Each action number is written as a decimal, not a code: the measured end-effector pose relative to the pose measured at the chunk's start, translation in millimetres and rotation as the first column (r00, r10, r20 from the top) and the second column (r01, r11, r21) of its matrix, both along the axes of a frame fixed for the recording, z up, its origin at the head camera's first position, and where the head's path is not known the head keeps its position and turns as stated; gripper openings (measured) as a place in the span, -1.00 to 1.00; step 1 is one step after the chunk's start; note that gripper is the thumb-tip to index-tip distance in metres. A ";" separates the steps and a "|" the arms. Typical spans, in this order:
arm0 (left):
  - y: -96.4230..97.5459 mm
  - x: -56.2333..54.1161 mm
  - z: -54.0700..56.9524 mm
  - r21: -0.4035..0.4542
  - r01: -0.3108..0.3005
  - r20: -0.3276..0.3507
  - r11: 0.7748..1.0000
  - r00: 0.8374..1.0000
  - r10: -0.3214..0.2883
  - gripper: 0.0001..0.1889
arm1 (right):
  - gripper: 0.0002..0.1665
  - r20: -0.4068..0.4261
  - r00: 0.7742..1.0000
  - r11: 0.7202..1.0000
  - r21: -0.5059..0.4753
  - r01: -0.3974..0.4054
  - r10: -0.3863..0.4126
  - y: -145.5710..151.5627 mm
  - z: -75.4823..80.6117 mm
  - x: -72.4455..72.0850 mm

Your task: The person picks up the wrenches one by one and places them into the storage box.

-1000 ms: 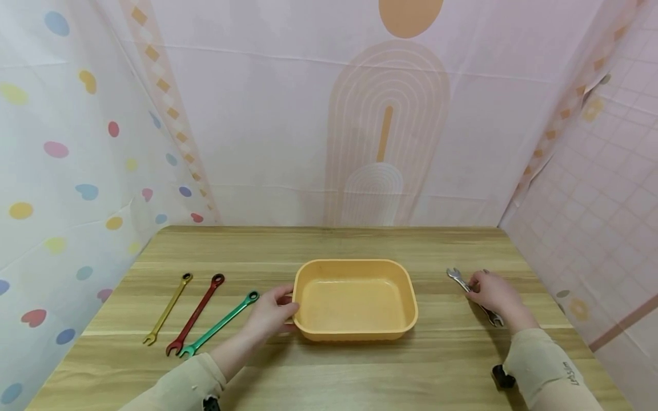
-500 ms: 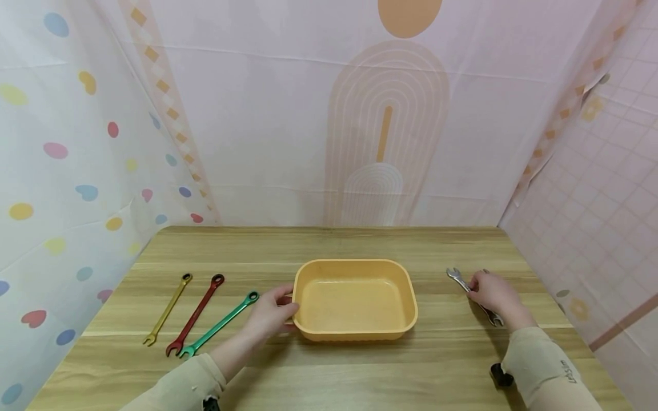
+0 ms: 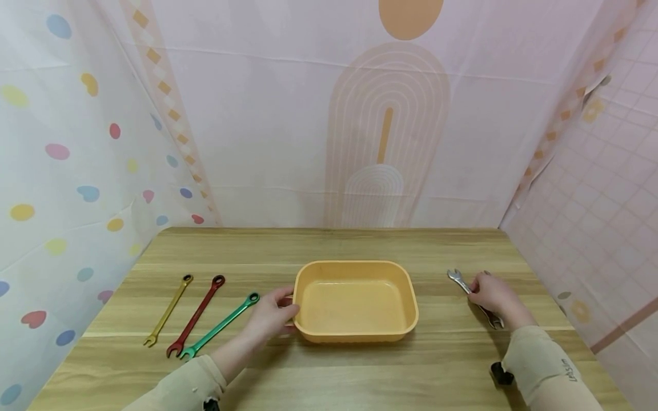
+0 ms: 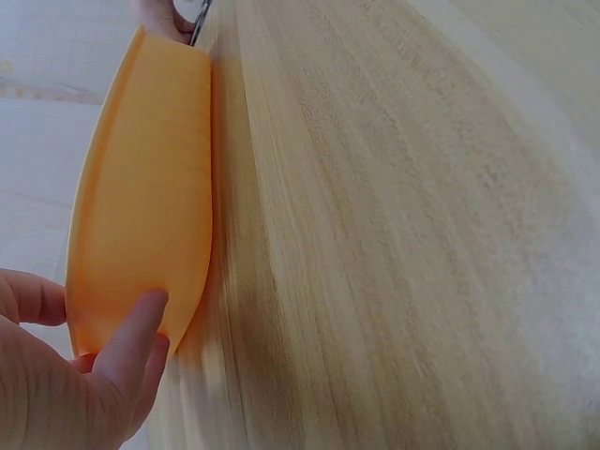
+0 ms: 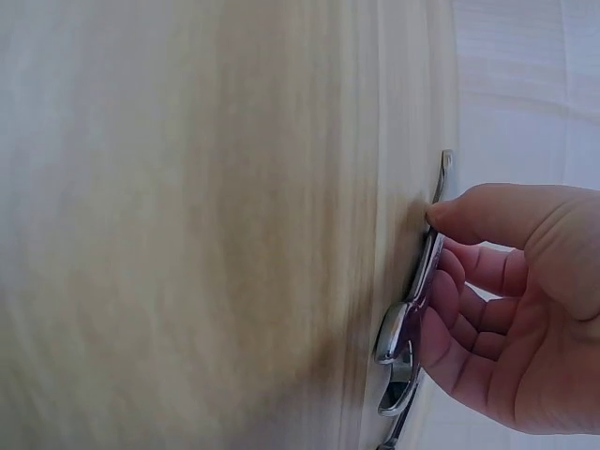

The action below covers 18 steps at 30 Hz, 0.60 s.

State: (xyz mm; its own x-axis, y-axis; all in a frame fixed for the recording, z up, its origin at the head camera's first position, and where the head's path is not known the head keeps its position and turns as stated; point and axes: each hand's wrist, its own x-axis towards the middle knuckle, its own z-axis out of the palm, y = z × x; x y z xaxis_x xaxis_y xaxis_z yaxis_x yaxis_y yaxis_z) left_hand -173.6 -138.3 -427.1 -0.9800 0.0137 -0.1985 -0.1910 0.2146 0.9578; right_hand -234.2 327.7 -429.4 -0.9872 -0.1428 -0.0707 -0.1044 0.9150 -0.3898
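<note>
My right hand (image 3: 496, 294) pinches the shaft of a silver open-ended wrench (image 3: 457, 279) at the right of the table. In the right wrist view the thumb presses on one side of the wrench (image 5: 424, 272), with the fingers curled on the other and its forked end lower down. A yellow rectangular basin (image 3: 354, 337) stands upright at the middle, nothing in it. My left hand (image 3: 269, 314) holds the basin's left end, thumb at the rim. The left wrist view has its fingers against the basin's outer wall (image 4: 150, 187).
Left of the basin lie a green wrench (image 3: 221, 324), a red wrench (image 3: 196, 317) and a gold wrench (image 3: 168, 311), slanted side by side on the wood-grain table (image 3: 329, 377). The green one's ring end is close to my left hand. Patterned cloth (image 3: 267, 137) hangs behind the table.
</note>
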 end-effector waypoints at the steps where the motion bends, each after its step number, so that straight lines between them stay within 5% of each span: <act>1: 0.0 0.4 0.0 -0.001 0.000 0.001 1.000 1.000 0.000 -0.52 | -0.82 0.000 1.000 1.000 -0.002 0.000 0.000 0.0 0.0 0.1; 18: 0.8 1.3 -1.2 -0.014 -0.001 -0.010 1.000 1.000 0.001 -0.53 | -0.84 -0.026 1.000 1.000 0.026 0.004 -0.003 -2.0 -2.6 0.6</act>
